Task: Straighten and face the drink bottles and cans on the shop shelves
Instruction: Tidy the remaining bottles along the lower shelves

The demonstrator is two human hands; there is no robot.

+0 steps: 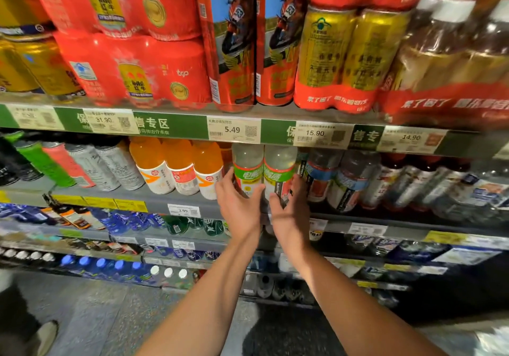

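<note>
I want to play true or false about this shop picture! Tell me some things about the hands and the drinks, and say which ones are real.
1. Both hands reach for the two pale bottles with green labels. True: the left hand is at the left green-label bottle, the right hand at the right green-label bottle.
2. The orange bottles stand to the right of those bottles. False: they stand to the left.
3. The tag above the hands reads 5.49. True: see the price tag.
4. The tall motorbike cans sit on the floor. False: they stand on the shelf above.
</note>
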